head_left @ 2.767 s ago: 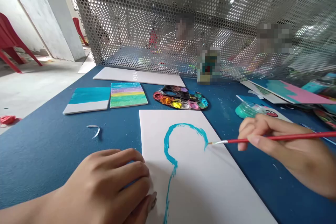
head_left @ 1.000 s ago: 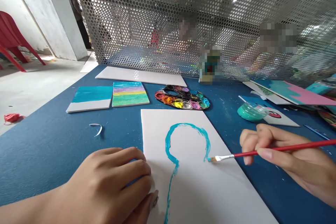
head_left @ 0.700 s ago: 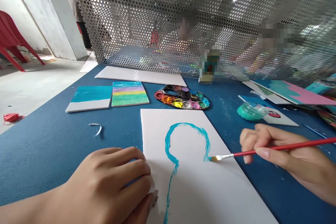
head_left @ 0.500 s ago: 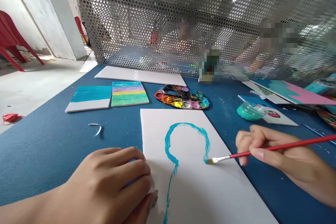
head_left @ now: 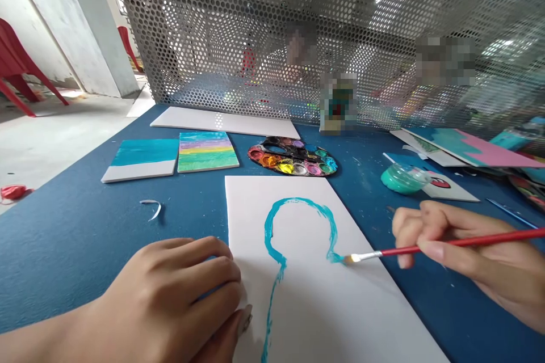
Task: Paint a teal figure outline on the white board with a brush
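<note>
A white painting board (head_left: 315, 306) lies on the blue table, carrying a turquoise painted line that arches at the top and runs down its left side. My left hand (head_left: 179, 295) is closed at the board's left edge, fingers bent and thumb against it; the fingertips are partly hidden. In my right hand (head_left: 460, 255), pinched between thumb and fingers, is a red-handled paintbrush (head_left: 409, 250). The brush's bristles touch the board at the lower right end of the arch. Beyond the board sits a paint palette (head_left: 300, 168) with several colours in its wells.
Two small painted boards, one teal and white (head_left: 140, 160) and one striped (head_left: 208, 151), lie at the left. A plastic cup of green paint (head_left: 402, 180) stands at the right, near stacked painted boards (head_left: 472, 147). A perforated metal panel (head_left: 204, 39) rises behind, with people beyond it.
The brush tip has moved slightly right, and the turquoise line now bends outward at the arch's lower right end. My left hand stays on the board's edge.
</note>
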`<state>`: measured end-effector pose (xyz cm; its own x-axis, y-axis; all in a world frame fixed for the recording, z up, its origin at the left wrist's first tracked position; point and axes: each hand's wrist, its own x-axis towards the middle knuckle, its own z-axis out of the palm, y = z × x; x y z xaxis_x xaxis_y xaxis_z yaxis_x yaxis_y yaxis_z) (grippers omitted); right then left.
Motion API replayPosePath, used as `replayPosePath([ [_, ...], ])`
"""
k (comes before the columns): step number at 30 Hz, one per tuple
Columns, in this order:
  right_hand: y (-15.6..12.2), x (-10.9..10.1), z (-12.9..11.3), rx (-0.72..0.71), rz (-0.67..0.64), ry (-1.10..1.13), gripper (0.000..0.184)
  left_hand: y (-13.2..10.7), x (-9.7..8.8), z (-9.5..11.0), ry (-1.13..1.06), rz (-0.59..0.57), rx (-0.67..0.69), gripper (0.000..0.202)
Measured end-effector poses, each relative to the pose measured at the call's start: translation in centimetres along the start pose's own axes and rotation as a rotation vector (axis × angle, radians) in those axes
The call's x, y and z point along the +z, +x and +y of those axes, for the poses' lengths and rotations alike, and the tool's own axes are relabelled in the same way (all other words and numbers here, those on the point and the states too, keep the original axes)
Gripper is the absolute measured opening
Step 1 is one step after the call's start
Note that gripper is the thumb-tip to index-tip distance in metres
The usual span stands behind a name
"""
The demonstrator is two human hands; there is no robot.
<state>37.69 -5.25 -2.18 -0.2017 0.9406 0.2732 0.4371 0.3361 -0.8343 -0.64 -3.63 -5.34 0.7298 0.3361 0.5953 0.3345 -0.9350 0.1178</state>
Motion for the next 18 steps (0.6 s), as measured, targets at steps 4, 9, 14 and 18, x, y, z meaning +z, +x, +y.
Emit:
replayPosePath([
  [4, -0.4, -0.3, -0.1, 0.011, -0.030, -0.090, 0.037, 0.0, 0.1, -0.2, -0.005, -0.008, 0.003, 0.020],
  [9, -0.9, -0.6, -0.4, -0.020, 0.007, -0.136, 0.037, 0.0, -0.3, -0.2, 0.024, 0.002, 0.016, 0.023],
  [14, -1.4, -0.9, -0.9, -0.037, 0.034, -0.198, 0.043, -0.2, -0.3, -0.2, 0.056, 0.007, 0.033, 0.026],
  [18, -1.7, -0.9, -1.3, -0.051, 0.080, -0.241, 0.039, -0.1, -0.1, -0.3, 0.063, 0.005, 0.031, 0.026],
])
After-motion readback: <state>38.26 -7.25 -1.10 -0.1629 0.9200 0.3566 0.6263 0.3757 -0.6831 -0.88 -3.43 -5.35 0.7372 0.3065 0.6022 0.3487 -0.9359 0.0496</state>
